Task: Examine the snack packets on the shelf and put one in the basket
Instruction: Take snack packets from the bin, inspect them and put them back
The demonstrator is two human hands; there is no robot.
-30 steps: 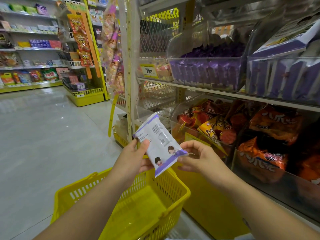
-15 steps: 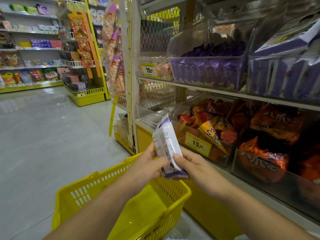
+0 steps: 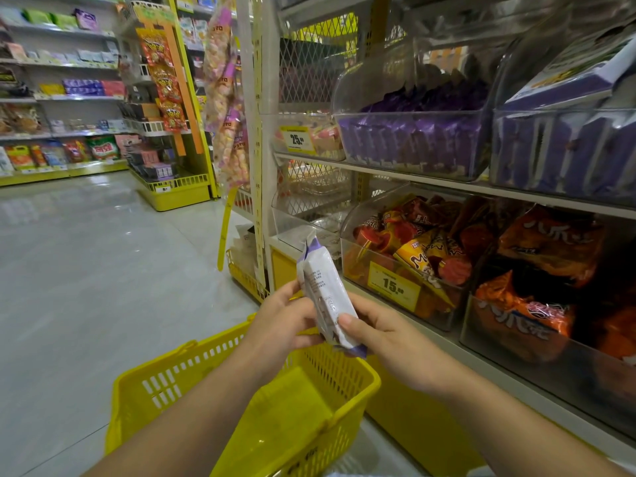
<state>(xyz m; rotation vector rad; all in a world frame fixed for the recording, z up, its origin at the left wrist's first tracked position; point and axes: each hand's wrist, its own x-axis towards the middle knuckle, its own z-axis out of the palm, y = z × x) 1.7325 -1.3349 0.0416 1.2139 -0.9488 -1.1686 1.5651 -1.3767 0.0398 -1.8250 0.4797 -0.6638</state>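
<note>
A white and purple snack packet (image 3: 321, 290) stands almost edge-on between my two hands, above the far rim of the yellow basket (image 3: 241, 401). My left hand (image 3: 285, 321) holds its left side with curled fingers. My right hand (image 3: 378, 335) grips its lower right end, thumb on the front. The basket hangs below my left forearm and looks to hold nothing. On the shelf (image 3: 447, 184) to the right, clear bins hold purple packets (image 3: 413, 139) above and orange and red packets (image 3: 413, 249) below.
A price tag reading 15 (image 3: 394, 285) is stuck on the lower bin and a tag reading 25 (image 3: 296, 140) on an upper one. Strips of hanging snacks (image 3: 223, 98) dangle at the shelf's end. Grey floor (image 3: 86, 270) stretches left to more yellow shelving (image 3: 62, 98).
The packet has turned from lying flat with its face towards me to nearly edge-on and upright. Both hands have closed in around its lower part, slightly lower and to the right.
</note>
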